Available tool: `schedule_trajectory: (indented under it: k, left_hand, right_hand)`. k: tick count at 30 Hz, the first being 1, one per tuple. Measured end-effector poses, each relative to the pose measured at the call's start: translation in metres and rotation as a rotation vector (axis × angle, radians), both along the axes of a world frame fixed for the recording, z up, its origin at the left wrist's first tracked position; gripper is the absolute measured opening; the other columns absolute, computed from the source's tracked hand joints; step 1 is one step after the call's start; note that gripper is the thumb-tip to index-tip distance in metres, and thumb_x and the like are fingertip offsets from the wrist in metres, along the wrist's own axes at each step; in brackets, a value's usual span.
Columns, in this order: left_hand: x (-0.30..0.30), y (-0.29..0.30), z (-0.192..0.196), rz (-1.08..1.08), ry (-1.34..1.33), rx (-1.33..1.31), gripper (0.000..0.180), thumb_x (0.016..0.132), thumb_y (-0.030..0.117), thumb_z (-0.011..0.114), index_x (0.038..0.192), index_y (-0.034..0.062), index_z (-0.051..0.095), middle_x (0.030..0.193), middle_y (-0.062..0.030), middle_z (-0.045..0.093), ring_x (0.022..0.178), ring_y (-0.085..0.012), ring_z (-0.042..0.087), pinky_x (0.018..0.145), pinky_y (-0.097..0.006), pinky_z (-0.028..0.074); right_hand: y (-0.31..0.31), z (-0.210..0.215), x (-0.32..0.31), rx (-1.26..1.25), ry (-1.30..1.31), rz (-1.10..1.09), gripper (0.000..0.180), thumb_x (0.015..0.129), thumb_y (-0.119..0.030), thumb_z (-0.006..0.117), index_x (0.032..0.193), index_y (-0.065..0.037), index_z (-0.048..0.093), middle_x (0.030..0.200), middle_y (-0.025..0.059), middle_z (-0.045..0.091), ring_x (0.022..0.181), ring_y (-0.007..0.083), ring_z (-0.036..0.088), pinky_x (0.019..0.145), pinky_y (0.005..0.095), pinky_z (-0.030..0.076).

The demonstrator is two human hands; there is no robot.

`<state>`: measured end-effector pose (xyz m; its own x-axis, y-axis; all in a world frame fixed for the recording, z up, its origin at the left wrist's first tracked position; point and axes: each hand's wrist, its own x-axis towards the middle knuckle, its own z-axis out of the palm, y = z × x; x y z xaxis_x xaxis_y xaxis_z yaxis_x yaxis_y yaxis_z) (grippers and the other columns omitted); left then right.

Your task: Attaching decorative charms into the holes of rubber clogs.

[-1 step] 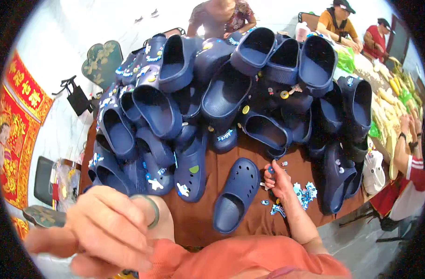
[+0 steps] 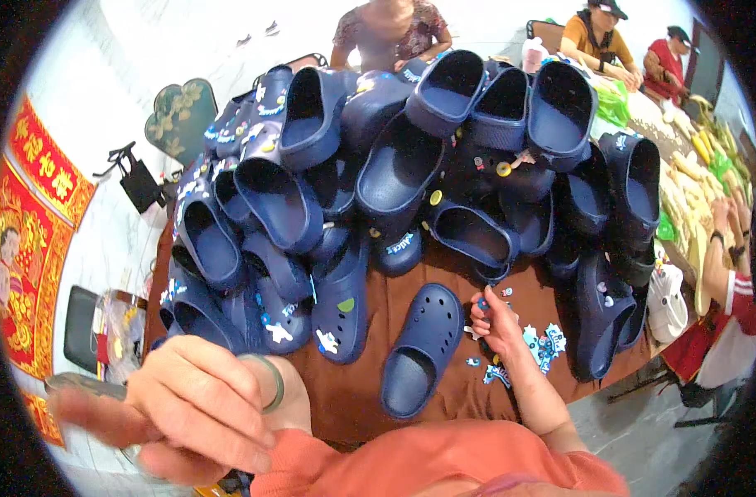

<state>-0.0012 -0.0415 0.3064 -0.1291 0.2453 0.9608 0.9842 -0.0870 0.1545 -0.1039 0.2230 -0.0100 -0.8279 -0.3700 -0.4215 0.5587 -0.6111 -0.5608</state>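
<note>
A single navy clog (image 2: 422,349) lies in front of me on the brown cloth, its toe pointing away. Just right of it, my right hand (image 2: 499,321) is closed, thumb and finger pinching a small blue shoe charm (image 2: 483,304). Beneath and beside that wrist are loose blue-and-white charms (image 2: 545,344), some letter-shaped. My left hand (image 2: 200,406) is raised close to the camera at lower left, away from the clog. Its fingers are stretched out and partly blurred, and I see nothing in them. A green bangle (image 2: 274,383) circles that wrist.
A high pile of navy clogs (image 2: 399,170), several with charms, covers the far side of the brown-clothed table (image 2: 345,402). One white clog (image 2: 666,302) stands at the right edge. Opposite sits a person (image 2: 390,37); others work at a table with yellow-white produce (image 2: 693,178).
The view has shifted very slightly. My hands keep nearly the same pose, and the clog and charms have not moved on the cloth.
</note>
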Motion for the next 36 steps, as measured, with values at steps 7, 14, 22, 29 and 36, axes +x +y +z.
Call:
schedule_trajectory:
  k: [7,14,22,29,36]
  left_hand:
    - [-0.003,0.017,0.032,-0.083,0.103,-0.289,0.043,0.098,0.018,0.036,0.139,0.03,0.029,0.061,-0.0002,0.062,0.044,-0.01,0.049,0.042,-0.024,0.037]
    - [0.011,-0.008,0.012,0.011,-0.136,-0.555,0.043,0.095,0.024,0.052,0.126,-0.0033,0.037,0.065,-0.0082,0.066,0.047,-0.0153,0.06,0.041,-0.026,0.049]
    - [0.009,0.011,-0.158,0.284,-1.035,-0.893,0.015,0.088,0.018,0.062,0.092,0.0043,0.066,0.08,-0.0107,0.067,0.07,-0.0289,0.065,0.061,-0.037,0.05]
    - [0.044,0.041,-0.272,0.534,-0.953,-0.89,0.038,0.085,0.039,0.065,0.091,0.0017,0.061,0.085,-0.0161,0.062,0.083,-0.0342,0.062,0.069,-0.042,0.05]
    - [0.03,0.058,-0.278,0.668,-0.813,-0.815,0.046,0.08,0.039,0.07,0.091,-0.0029,0.054,0.082,-0.018,0.058,0.077,-0.0363,0.059,0.067,-0.043,0.049]
  right_hand:
    - [0.005,-0.004,-0.003,0.034,0.04,0.026,0.036,0.099,-0.041,0.042,0.096,-0.006,0.052,0.062,-0.0018,0.041,0.046,0.0063,0.03,0.041,0.0208,0.023]
    - [0.0,0.002,-0.003,-0.015,0.022,0.062,0.036,0.099,-0.04,0.04,0.095,-0.006,0.051,0.062,-0.0019,0.041,0.047,0.0067,0.029,0.041,0.0212,0.023]
    - [0.004,-0.004,-0.001,-0.039,0.005,0.032,0.036,0.099,-0.041,0.041,0.095,-0.006,0.052,0.063,-0.0015,0.042,0.046,0.0063,0.03,0.04,0.0211,0.023]
    - [0.005,-0.005,-0.004,-0.036,0.017,0.044,0.036,0.099,-0.041,0.042,0.095,-0.006,0.052,0.063,-0.0008,0.045,0.046,0.0065,0.031,0.04,0.0209,0.023]
    - [0.003,-0.003,-0.003,0.021,0.001,0.024,0.036,0.099,-0.041,0.043,0.096,-0.006,0.053,0.064,-0.0001,0.046,0.046,0.0068,0.032,0.04,0.0211,0.023]
